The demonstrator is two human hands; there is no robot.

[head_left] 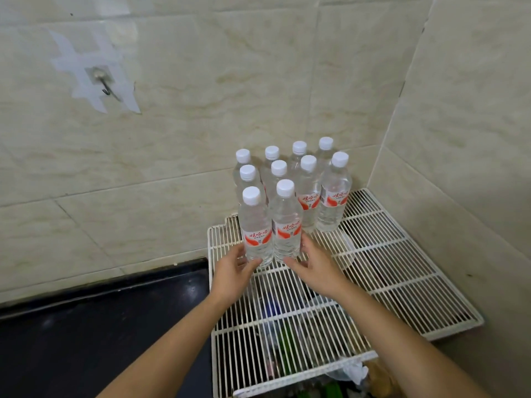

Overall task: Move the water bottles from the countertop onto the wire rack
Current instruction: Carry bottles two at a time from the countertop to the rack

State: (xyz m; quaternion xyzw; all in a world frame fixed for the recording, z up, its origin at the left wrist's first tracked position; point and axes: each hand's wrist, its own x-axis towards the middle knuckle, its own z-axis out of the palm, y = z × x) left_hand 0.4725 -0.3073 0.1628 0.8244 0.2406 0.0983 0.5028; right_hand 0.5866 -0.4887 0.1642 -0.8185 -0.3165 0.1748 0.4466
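While ten water bottles (pixel 307 191) stood upright and close together on the far left part of the white wire rack (pixel 388 254), right of the frame's centre, both hands were at the two nearest ones. The left hand (pixel 232 272) held the front-left bottle (pixel 256 225) low down, its fingers curved round the left side and the thumb across the base. The right hand (pixel 316 267) held the front-right bottle (pixel 286 222) the same way, fingers on the right side and thumb at the foot. The two bottles stood touching, with red labels facing the camera. The black desk (pixel 100 326) lay at the lower left, beside the rack, with no bottles on it. Blurred things showed through the wires below. A metal hook (pixel 105 84) hung on the tiled wall (pixel 201 81) at the upper left
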